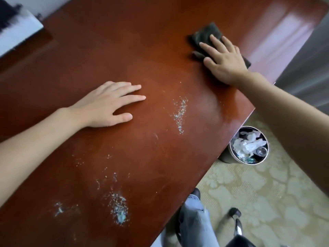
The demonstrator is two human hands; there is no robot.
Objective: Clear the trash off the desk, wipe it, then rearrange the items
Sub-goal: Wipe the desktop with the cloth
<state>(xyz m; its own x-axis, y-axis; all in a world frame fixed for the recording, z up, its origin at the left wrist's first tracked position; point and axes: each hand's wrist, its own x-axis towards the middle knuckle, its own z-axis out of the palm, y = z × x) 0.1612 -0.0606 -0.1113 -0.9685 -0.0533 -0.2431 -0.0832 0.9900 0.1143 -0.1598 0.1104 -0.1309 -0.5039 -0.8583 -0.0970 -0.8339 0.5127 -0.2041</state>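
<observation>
The reddish-brown wooden desk (124,41) fills most of the view. A dark folded cloth (204,33) lies on it at the far right, and my right hand (224,58) presses flat on it with straight fingers. My left hand (108,106) rests flat on the bare wood at the middle left, fingers spread. Pale crumbs and dust lie in patches on the desk: one streak (180,114) between my hands, a denser patch (118,205) near the front edge, and a smaller smear (59,208) to its left.
A round metal bin (233,157) holding crumpled paper and other trash stands on the patterned carpet (276,202) just beyond the desk's right edge. My jeans leg (194,220) and a dark chair part (237,227) are below the desk edge. A white object (17,32) sits at the far left corner.
</observation>
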